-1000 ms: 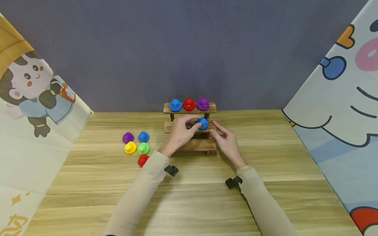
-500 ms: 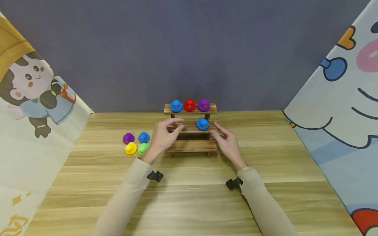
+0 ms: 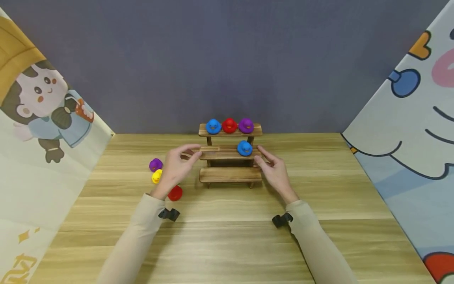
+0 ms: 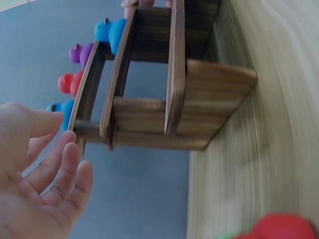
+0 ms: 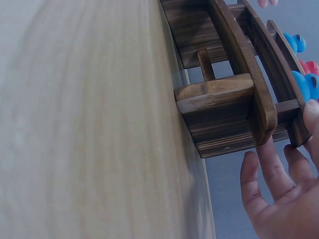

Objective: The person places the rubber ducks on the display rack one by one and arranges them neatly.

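A three-tier wooden display shelf (image 3: 230, 174) stands by the back wall. On its top tier sit a blue rubber duck (image 3: 213, 126), a red duck (image 3: 229, 125) and a purple duck (image 3: 246, 126). Another blue duck (image 3: 244, 148) rests toward the right end of the middle tier. My left hand (image 3: 175, 165) holds nothing, thumb and index finger apart, just left of that tier. With thumb in front and fingers behind, my right hand (image 3: 276, 172) grips the tier's right end; the right wrist view shows its thumb (image 5: 311, 117) beside the duck.
Left of the shelf, a purple duck (image 3: 155, 165), a yellow duck (image 3: 157, 176) and a red duck (image 3: 175, 193) lie on the wooden table (image 3: 227, 244). My left hand and forearm cover part of that group. A grey wall (image 3: 227, 59) rises behind the shelf.
My left hand has let go of the blue duck on the middle tier and drawn back leftward past the shelf's end. The right hand stays at the shelf's right end.
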Tool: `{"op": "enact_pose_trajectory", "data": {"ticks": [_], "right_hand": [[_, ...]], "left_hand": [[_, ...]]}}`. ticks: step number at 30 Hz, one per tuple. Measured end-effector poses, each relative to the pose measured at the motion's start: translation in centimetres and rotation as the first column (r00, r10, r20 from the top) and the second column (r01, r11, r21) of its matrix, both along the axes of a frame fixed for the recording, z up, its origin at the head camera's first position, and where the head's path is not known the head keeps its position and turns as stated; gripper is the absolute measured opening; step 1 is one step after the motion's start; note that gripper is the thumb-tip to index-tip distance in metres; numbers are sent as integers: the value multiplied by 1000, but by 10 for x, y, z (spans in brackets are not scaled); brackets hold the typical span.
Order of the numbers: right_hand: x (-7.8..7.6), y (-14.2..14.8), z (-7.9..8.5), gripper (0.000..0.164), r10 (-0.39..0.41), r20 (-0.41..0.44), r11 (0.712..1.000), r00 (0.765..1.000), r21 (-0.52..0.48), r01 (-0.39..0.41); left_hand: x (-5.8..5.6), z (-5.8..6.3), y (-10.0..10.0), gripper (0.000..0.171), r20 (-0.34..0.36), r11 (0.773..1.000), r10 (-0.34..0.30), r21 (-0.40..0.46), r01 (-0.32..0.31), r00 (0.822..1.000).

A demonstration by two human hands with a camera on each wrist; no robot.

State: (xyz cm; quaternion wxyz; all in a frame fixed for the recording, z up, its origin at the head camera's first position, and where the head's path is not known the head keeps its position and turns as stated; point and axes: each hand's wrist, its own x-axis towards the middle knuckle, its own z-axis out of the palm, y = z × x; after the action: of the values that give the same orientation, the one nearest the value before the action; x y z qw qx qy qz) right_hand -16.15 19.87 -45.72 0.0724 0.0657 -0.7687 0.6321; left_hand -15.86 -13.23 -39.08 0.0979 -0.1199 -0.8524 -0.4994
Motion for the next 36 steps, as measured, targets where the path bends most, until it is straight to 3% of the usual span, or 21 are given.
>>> {"op": "enact_pose_trajectory", "data": {"ticks": [11, 19, 30, 36], "right_hand": [[-1, 4, -1, 50, -8, -18, 1000, 1000, 0, 8], [-1, 1, 0, 51, 11, -11, 1000, 1000, -10, -11], [-1, -1, -2, 51, 9, -4, 1000, 1000, -11, -9], [0, 0, -1, 51, 12, -15, 1000, 1000, -22, -12]], "left_hand": [[0, -8, -34, 24, -32, 997, 75, -12, -75, 997], [3, -17, -63, 27, 7, 988, 143, -54, -142, 990], [13, -29, -95, 26, 6, 977, 190, -103, -189, 982], [19, -33, -110, 29, 46, 972, 181, -159, -172, 982]]}}
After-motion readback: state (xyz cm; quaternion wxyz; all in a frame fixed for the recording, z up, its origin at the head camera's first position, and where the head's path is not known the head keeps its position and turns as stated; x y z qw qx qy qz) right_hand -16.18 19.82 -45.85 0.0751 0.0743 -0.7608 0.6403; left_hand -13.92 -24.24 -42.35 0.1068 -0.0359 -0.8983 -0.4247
